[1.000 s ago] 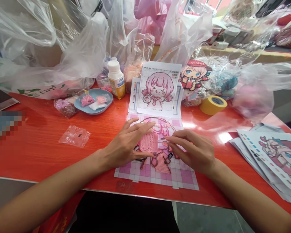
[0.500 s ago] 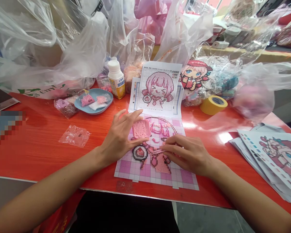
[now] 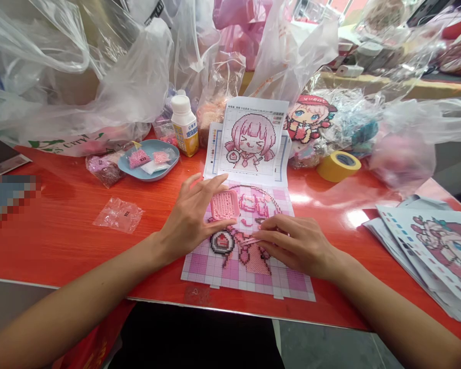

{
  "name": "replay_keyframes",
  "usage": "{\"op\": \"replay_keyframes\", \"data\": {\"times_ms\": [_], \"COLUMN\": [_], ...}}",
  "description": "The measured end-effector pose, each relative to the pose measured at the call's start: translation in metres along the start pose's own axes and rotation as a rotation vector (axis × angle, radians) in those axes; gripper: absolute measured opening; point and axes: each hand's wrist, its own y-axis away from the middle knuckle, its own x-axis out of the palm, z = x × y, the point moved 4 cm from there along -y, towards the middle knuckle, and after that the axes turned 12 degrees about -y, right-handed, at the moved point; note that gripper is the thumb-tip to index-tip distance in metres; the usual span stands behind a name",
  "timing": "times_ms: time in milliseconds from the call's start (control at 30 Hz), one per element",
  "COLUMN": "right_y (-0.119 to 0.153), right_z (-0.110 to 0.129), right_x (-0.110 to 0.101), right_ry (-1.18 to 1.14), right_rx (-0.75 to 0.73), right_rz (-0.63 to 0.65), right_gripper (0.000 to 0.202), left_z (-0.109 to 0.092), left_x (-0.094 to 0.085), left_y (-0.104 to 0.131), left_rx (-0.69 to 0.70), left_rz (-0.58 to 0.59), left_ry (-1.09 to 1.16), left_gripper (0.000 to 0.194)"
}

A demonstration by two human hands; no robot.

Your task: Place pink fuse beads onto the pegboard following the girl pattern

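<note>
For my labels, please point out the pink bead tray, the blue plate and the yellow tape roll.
Pink bead tray (image 3: 225,205), head view, beaded inside.
Blue plate (image 3: 165,175), head view, near rim.
Yellow tape roll (image 3: 328,167), head view, outer side.

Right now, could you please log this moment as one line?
left hand: holds pink tray | right hand: holds tweezers over bead pattern | bottle: upright

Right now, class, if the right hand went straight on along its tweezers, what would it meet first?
Probably the round beaded cake motif, though the height of the tweezers is unclear.
</note>
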Motion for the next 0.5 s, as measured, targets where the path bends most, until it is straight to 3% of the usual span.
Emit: {"op": "replay_keyframes", "data": {"times_ms": [500], "right_y": [0.0012], "right_z": [-0.0013], "right_x": [0.0015], "right_ry": [0.001], "right_rx": [0.011], "right_rz": [0.011], "right_gripper": [0.012], "left_z": [-0.0007], "left_x": [0.0025], "left_y": [0.0018], "left_rx": [0.014], "left_rz": [0.021], "left_ry": [0.018], "left_gripper": [0.078]}}
